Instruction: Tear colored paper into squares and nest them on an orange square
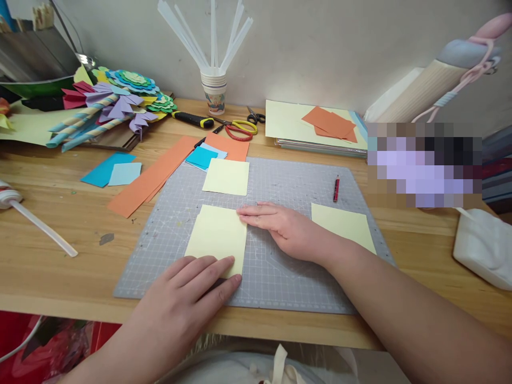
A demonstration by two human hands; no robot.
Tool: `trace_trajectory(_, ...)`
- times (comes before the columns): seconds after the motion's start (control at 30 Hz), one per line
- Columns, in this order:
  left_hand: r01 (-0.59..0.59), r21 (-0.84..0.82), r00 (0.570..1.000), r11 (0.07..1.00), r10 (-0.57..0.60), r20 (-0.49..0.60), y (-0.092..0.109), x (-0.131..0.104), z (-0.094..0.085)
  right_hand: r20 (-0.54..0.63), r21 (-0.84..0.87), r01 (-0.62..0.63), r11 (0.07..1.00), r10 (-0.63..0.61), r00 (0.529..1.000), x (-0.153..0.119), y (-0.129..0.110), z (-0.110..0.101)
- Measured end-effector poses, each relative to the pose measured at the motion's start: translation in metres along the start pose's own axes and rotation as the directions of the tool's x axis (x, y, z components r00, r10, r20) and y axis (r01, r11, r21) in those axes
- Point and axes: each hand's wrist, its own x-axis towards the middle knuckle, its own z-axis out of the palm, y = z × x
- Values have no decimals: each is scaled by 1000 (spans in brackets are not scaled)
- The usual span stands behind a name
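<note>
Pale yellow paper lies on the grey cutting mat, its edges slightly offset like stacked sheets. My left hand rests flat on its lower part, fingers spread, thumb at the lower right corner. My right hand touches its upper right corner with extended fingertips. A smaller yellow square sits just above. Another yellow sheet is partly covered by my right forearm. A short red pencil lies at the mat's upper right.
Orange strips and blue paper pieces lie left of the mat. Behind are scissors, a yellow-black cutter, a paper cup of white sticks and a paper stack. A glue gun is far left.
</note>
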Motion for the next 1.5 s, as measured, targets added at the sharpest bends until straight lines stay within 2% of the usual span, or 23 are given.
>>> trace_trajectory(0.57, 6, -13, 1000, 1000, -7, -10, -1, 0, 1, 1, 54, -3, 999, 3, 1000, -1, 3, 0)
trace_trajectory(0.8, 4, -6, 1000, 1000, -4, -24, -1, 1, 2, 39, 27, 6, 1000, -7, 999, -2, 2, -3)
trace_trajectory(1.37, -16, 13, 999, 1000, 17, -36, -1, 5, 0, 26, 27, 18, 999, -19, 999, -1, 4, -3)
trace_trajectory(1.5, -23, 8, 998, 1000, 24, -59, -1, 8, -1, -8, 62, 9, 998, -8, 1000, -2, 2, -3)
